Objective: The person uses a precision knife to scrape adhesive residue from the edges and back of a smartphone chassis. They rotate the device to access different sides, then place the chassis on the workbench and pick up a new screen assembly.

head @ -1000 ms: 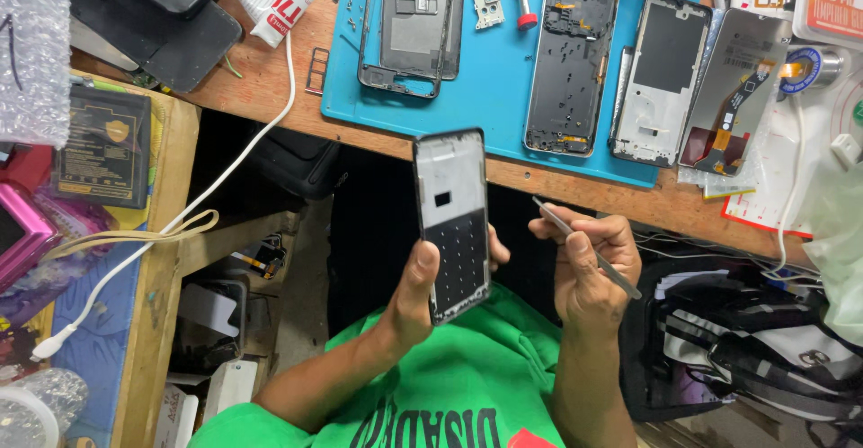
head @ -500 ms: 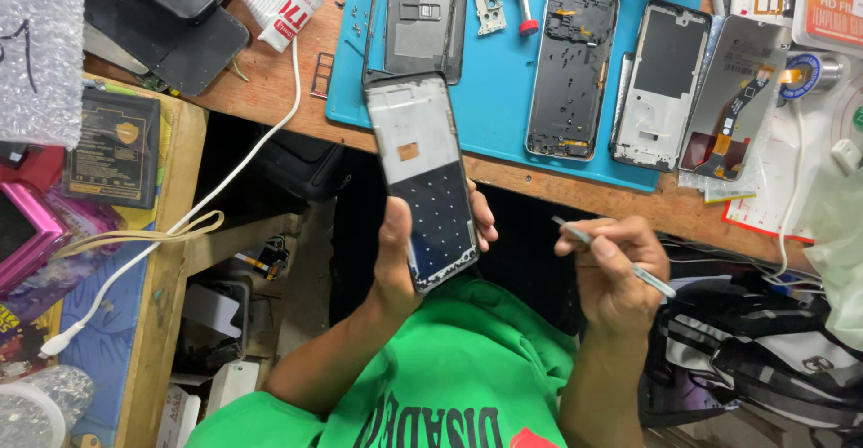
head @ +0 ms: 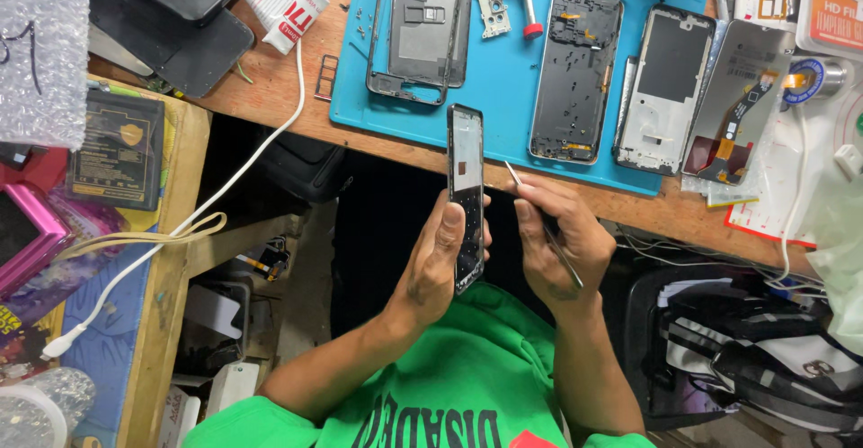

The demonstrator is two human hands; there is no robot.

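Observation:
My left hand (head: 438, 259) grips a black phone frame (head: 467, 165), turned almost edge-on toward me, over my lap below the desk edge. My right hand (head: 557, 243) holds thin metal tweezers (head: 542, 221), whose tip points up toward the frame's right edge, close beside it. On the blue mat (head: 512, 79) above lie a grey phone chassis (head: 419, 30), a black back housing (head: 575, 72), a white-framed phone housing (head: 662, 87) and a screen panel with a flex cable (head: 739, 97).
A white cable (head: 216, 198) runs from the wooden desk (head: 270, 88) down to the left shelf. Dark phone panels (head: 171, 17) and a white tube lie at the top left. A small red-handled tool (head: 530, 8) rests on the mat. A black bag (head: 746, 349) sits at the lower right.
My left hand has turned the phone frame from face-on to nearly edge-on and brought it rightward. My right hand has moved the tweezers left, up close to the frame.

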